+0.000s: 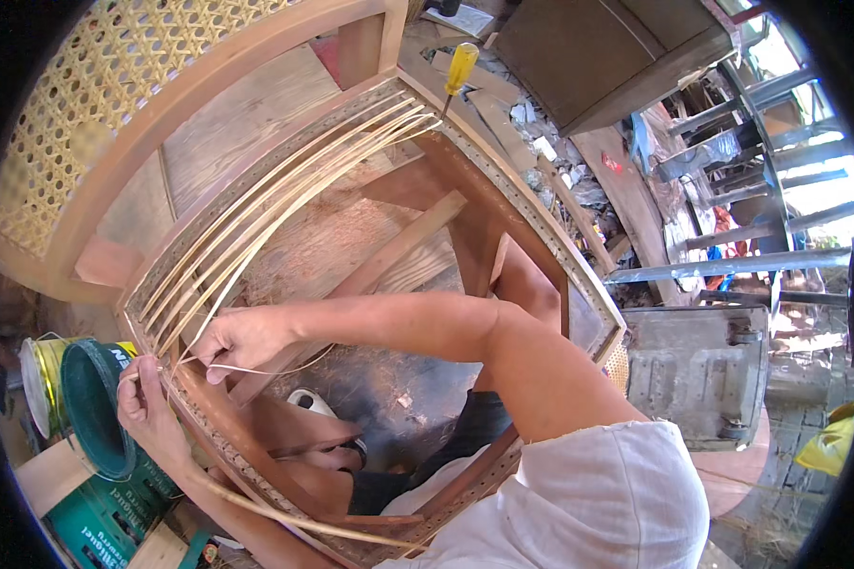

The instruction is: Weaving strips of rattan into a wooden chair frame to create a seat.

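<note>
A wooden chair seat frame [285, 491], with small holes along its rim, lies before me. Several pale cane strands [285, 185] run across its opening, side by side. At the left rail, my left hand [149, 409] pinches a cane strand close to the rim. Just inside that rail is my right hand [245, 343], its thumb and fingers closed on a strand whose loose length curves off to the right. A yellow-handled screwdriver [461, 70] stands upright at the far corner, its tip at the rim beside the strand ends.
Woven cane webbing [121, 92] fills the backrest at upper left. A green bucket [99, 409] and a yellow-and-white pail [43, 384] stand left of the frame. Wooden braces [398, 249] cross beneath the opening. To the right are a grey plastic lid-like panel [694, 377], scrap wood and metal bars [733, 264].
</note>
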